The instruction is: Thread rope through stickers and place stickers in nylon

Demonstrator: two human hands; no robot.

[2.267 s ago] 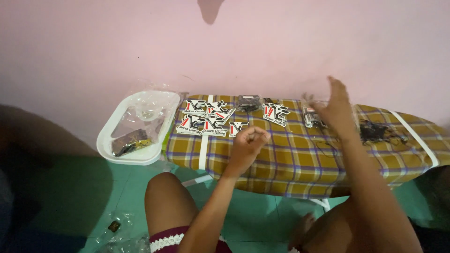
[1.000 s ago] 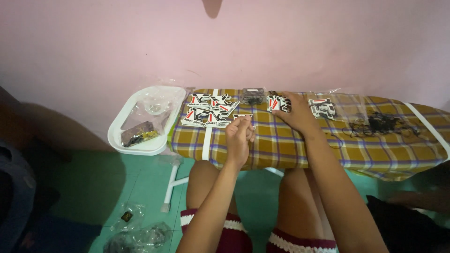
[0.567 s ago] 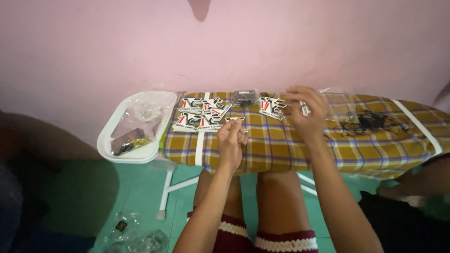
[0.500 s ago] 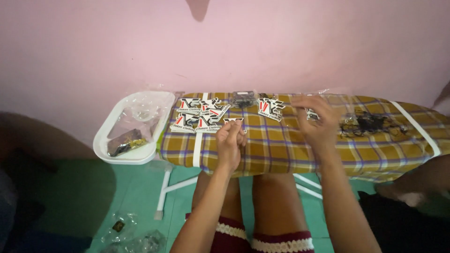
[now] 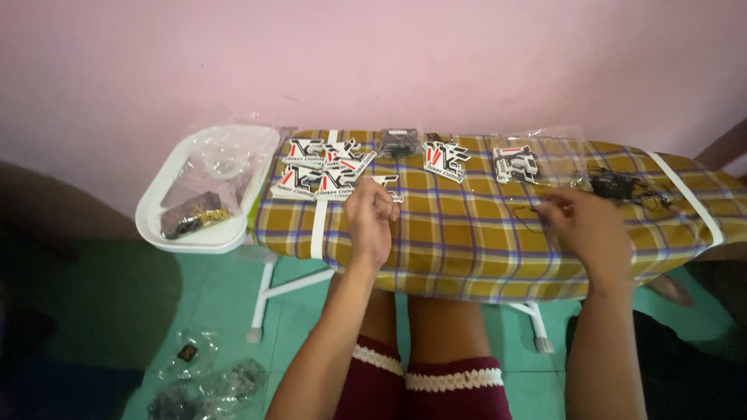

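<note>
Sorting Small Tags and Threads on a Plaid Ironing Board

Looking down through the head view, I see my left hand [image 5: 371, 220] resting over the near middle of the plaid ironing board [image 5: 467, 249], fingers curled inward and pressed together around something small; I cannot tell what it pinches. Just beyond its fingertips lies a cluster of black, white and red printed tags [image 5: 323, 173], overlapping one another at the far left part of the board.

My right hand [image 5: 589, 229] sits further right, fingers bent and drawn close, touching a thin black thread [image 5: 531, 219] that lies on the cloth just left of it. Whether the thread is truly pinched I cannot tell, since the hand is blurred.

A tangle of black strings [image 5: 622, 187] lies just beyond that hand, toward the far right. Two more tag stacks [image 5: 445, 155] [image 5: 515, 163] sit along the far edge, with a small clear packet of dark pieces [image 5: 398, 141] between the left cluster and them.

Off the board's left end stands a white plastic tray [image 5: 156, 222] holding crumpled clear bags. On the green floor, near left, lie more clear plastic bags [image 5: 210, 381].
</note>
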